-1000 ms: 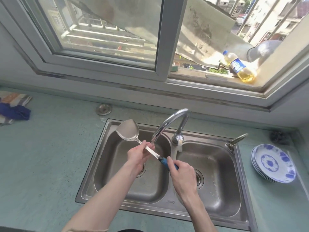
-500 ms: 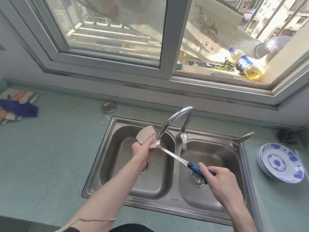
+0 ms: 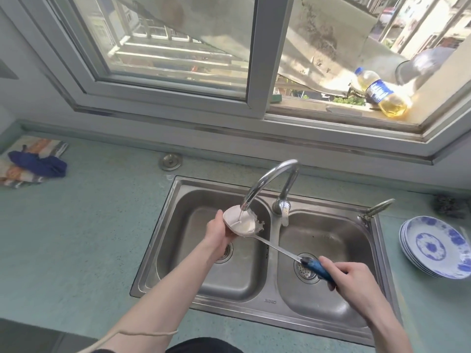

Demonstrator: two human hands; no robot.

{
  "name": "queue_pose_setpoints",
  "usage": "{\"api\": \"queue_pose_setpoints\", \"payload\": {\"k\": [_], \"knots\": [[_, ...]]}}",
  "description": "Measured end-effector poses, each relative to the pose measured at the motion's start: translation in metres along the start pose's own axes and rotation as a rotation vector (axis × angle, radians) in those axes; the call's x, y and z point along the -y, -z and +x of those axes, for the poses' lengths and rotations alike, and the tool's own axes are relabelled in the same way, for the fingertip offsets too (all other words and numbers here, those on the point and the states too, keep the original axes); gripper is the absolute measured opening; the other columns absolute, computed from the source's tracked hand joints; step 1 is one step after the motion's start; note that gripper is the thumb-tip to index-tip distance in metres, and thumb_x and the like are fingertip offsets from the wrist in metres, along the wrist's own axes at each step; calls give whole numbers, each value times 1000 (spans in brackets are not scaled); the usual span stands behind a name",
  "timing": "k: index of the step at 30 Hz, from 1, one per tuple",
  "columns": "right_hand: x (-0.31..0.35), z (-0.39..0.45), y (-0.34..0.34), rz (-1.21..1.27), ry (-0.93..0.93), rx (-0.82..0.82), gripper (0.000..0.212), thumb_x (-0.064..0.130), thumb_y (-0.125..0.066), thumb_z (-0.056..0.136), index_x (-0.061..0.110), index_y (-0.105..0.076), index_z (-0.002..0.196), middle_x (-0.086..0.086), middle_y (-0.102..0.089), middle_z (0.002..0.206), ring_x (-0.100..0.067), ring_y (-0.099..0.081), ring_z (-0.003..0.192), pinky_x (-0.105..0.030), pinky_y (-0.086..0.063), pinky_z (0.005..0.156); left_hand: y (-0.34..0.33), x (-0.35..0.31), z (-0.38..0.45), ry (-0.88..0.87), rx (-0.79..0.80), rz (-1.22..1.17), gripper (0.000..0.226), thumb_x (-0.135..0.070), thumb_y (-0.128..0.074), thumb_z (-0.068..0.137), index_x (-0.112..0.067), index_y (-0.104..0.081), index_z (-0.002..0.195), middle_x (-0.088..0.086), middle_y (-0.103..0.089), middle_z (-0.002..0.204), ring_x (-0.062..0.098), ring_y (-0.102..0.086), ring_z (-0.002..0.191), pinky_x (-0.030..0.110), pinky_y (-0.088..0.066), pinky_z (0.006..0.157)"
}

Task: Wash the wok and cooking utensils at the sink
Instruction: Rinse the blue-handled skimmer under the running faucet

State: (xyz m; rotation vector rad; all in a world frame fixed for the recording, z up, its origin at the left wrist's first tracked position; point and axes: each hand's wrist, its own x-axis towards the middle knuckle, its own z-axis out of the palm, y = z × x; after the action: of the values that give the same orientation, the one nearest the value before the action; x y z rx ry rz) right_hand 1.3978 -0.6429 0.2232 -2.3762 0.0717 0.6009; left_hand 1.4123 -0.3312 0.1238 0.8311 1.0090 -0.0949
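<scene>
Spatula is sitting under the running faucet, over the sink's left basin — right hand gripping its blue handle, left hand cupping the blade. Wet steel is probably getting slippery — the handle looks safest.

One long steel spatula with a blue handle is in view, with two bare hands on it, the left hand and the right hand. One double stainless steel sink has two basins, one curved chrome tap and two drains. One stack of blue-and-white patterned plates, one clear plastic bottle of yellow oil, one round metal sink plug, one dark scouring pad.
</scene>
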Motion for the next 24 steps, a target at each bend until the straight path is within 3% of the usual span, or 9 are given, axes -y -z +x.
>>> {"api": "queue_pose_setpoints", "payload": {"k": [3,5,6,8,10,12,17,20,24], "knots": [[-2,2,-9,252,-96,159,56,42,-59,101,4,-77,65,-7,-51,51,-16,-35,45,-25,-28,47,4,-5,1,128,151,-106,48,-44,-44,98,-11,-66,124,21,-70,122,34,-66,103,44,-50,90],[-4,3,-12,362,-199,263,56,40,-54,104,-1,-80,77,-9,-49,55,-14,-29,42,-22,-22,42,6,-7,1,160,169,-152,49,-52,-53,93,-11,-65,117,19,-69,114,38,-68,101,51,-50,96],[-6,3,-13,388,-240,308,59,43,-53,104,-3,-80,80,-8,-47,56,-14,-27,42,-22,-22,41,6,-7,2,166,163,-192,49,-54,-60,93,-9,-63,113,17,-69,107,37,-70,95,50,-54,96],[-10,4,-18,438,-276,358,64,51,-51,102,-4,-79,85,-10,-48,57,-14,-27,43,-23,-26,42,5,-9,1,172,126,-236,53,-54,-76,86,-7,-62,105,10,-64,84,25,-67,72,39,-62,77],[-14,7,-23,473,-248,327,61,52,-52,101,-2,-77,88,-17,-59,62,-19,-37,46,-26,-37,45,3,-11,-1,166,99,-240,47,-52,-83,79,-12,-61,90,1,-60,66,14,-59,55,25,-58,55],[-18,12,-29,403,-171,254,56,52,-57,100,4,-77,78,-17,-67,66,-21,-49,52,-32,-46,56,1,-12,-4,141,101,-277,34,-46,-78,86,-14,-65,86,-1,-68,62,12,-65,49,23,-56,47],[-42,27,-48,-50,-40,60,62,62,-44,101,17,-67,65,3,-71,63,-15,-64,63,-36,-53,74,-1,-10,-10,53,162,-185,31,-34,-63,101,-7,-72,113,10,-79,90,22,-77,71,36,-62,56],[-51,32,-61,-59,-37,31,64,67,-36,99,19,-67,70,3,-70,65,-18,-66,74,-34,-51,79,4,-6,-9,35,188,-158,35,-21,-53,107,-1,-62,133,9,-79,95,20,-78,78,35,-64,63],[-60,34,-75,-7,-19,11,80,85,-31,89,14,-64,75,-2,-69,71,-22,-65,78,-32,-48,75,10,-12,-15,72,314,-176,28,-1,-46,105,3,-62,128,12,-79,100,18,-78,85,29,-64,75]]}}
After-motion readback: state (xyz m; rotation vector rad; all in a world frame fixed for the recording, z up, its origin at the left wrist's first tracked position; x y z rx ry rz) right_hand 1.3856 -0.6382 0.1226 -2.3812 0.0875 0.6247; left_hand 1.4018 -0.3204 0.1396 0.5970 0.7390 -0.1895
